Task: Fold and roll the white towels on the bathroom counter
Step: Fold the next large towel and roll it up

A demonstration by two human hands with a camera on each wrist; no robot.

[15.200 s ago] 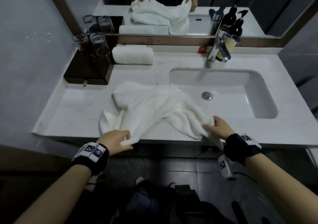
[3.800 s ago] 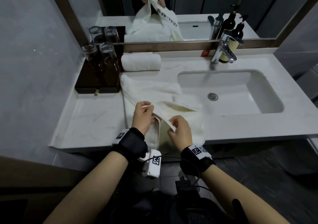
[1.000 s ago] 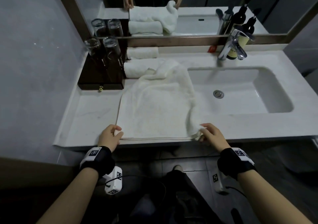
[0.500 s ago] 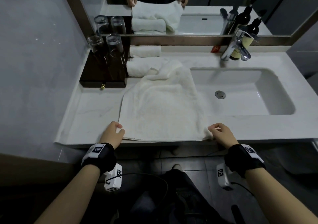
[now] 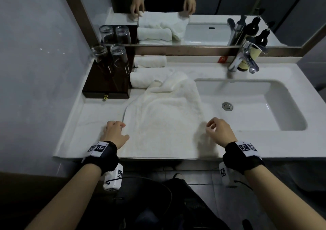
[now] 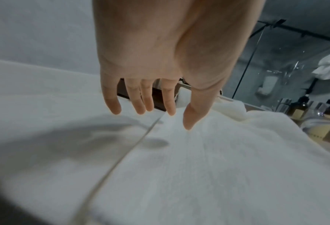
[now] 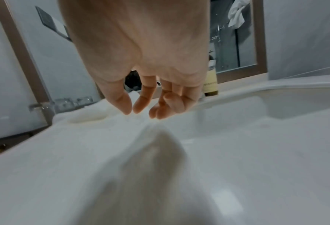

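A white towel [image 5: 164, 123] lies spread flat on the counter [image 5: 91, 123], its near edge along the counter's front and its far end bunched against a rolled towel [image 5: 141, 80]. A second rolled towel [image 5: 150, 61] lies behind that one by the mirror. My left hand [image 5: 121, 130] hovers over the towel's left edge with straight, relaxed fingers [image 6: 137, 106] and holds nothing. My right hand [image 5: 211, 127] hangs just above the towel's right edge. Its fingers [image 7: 167, 105] are loosely curled and empty. The towel [image 6: 208, 167] [image 7: 73, 152] fills the lower part of both wrist views.
The sink basin [image 5: 250, 104] opens right of the towel, with the faucet [image 5: 244, 60] and dark bottles [image 5: 254, 49] behind it. A dark wooden tray [image 5: 98, 86] with two upturned glasses [image 5: 118, 55] stands at the back left against the wall. The mirror [image 5: 202, 3] runs along the back.
Both hands let go of the towel's near corners and moved forward along its side edges. The towel now lies flat.
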